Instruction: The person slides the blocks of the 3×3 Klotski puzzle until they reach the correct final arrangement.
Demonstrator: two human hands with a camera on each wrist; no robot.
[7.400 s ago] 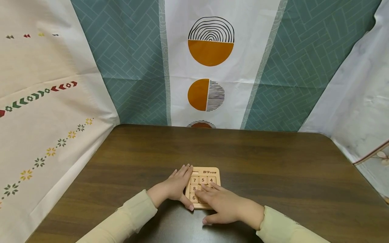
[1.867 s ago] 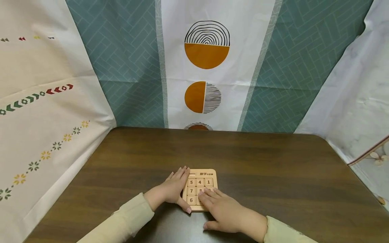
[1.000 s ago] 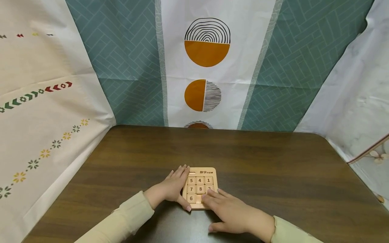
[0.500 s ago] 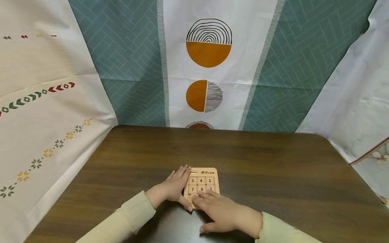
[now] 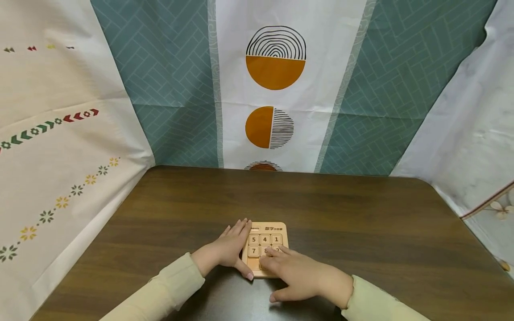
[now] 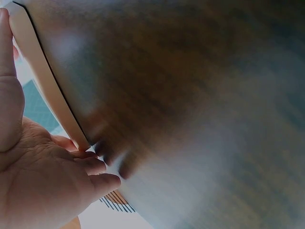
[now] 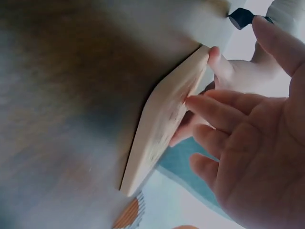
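Observation:
A square wooden number slide puzzle lies flat on the dark table. Its top row reads 5, 4, 1; a 7 tile starts the middle row, and the 8 beside it is partly covered. The bottom-left slot is bare. My left hand holds the puzzle along its left side, thumb at the near corner and fingers at the far one. From the right, my right hand reaches over the board, its extended index fingertip on a tile in the bottom middle. That hand hides the bottom-right part.
The brown wooden table extends around the puzzle on all sides. Behind it hangs a green and white patterned cloth, with pale cloths at left and right. A small dark object shows near the left wrist in the right wrist view.
Numbers on the board have been rearranged since the oldest frame. In the last half second, the bottom-left tile slid right under my right fingertip, baring that slot. My left hand stayed put.

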